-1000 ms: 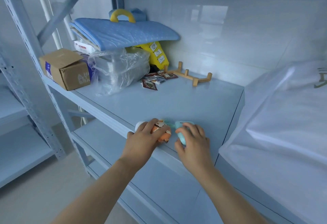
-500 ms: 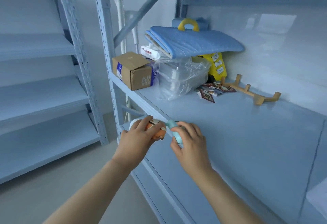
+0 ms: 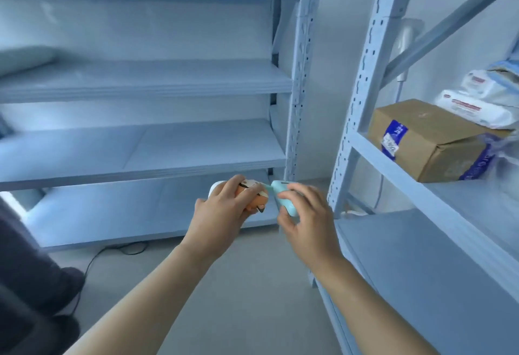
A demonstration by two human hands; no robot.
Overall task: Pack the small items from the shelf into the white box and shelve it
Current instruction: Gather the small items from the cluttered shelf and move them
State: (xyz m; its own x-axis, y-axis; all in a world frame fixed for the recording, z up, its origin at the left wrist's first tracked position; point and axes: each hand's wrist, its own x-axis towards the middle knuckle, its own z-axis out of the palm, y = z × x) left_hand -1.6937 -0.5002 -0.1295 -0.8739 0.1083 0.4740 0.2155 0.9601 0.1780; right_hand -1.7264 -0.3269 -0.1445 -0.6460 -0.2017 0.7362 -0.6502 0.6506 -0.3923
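Note:
My left hand (image 3: 222, 214) grips a small orange and white toy figure (image 3: 254, 196), with a white rounded part showing behind my fingers. My right hand (image 3: 306, 214) grips a small pale teal item (image 3: 283, 194) by its lower end. Both hands are held in the air between two shelf racks, the two items almost touching. The shelf (image 3: 449, 206) they came from is on the right. No white box is in view.
A cardboard box (image 3: 429, 138) and white wipe packs (image 3: 474, 104) sit on the right rack's shelf. A second rack (image 3: 140, 155) stands ahead on the left. A dark object (image 3: 31, 284) and a cable (image 3: 112, 250) lie on the floor at lower left.
Both hands lifted the two items off the shelf edge and carried them left, away from the rack. The view swung left, so the blue mat, bags and wooden stand left the frame.

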